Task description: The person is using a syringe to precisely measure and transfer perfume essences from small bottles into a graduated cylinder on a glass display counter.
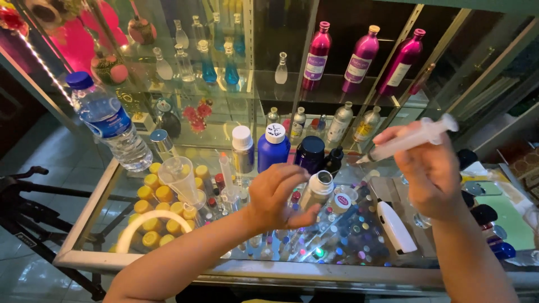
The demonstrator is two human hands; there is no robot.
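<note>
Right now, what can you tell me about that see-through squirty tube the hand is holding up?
The syringe is clear plastic, long and thin, with a narrow tip and a plunger sticking out the back. The right hand pinches it in the air above the glass counter. It lies tilted, tip pointing down-left toward the small open bottle that the left hand steadies. The tip does not touch the bottle. Whether it holds liquid is unclear.

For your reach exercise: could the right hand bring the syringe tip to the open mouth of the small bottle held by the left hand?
Probably yes: the right hand holds the syringe just above the small bottle, whose uncapped mouth the left hand leaves uncovered; nothing lies between.
</note>
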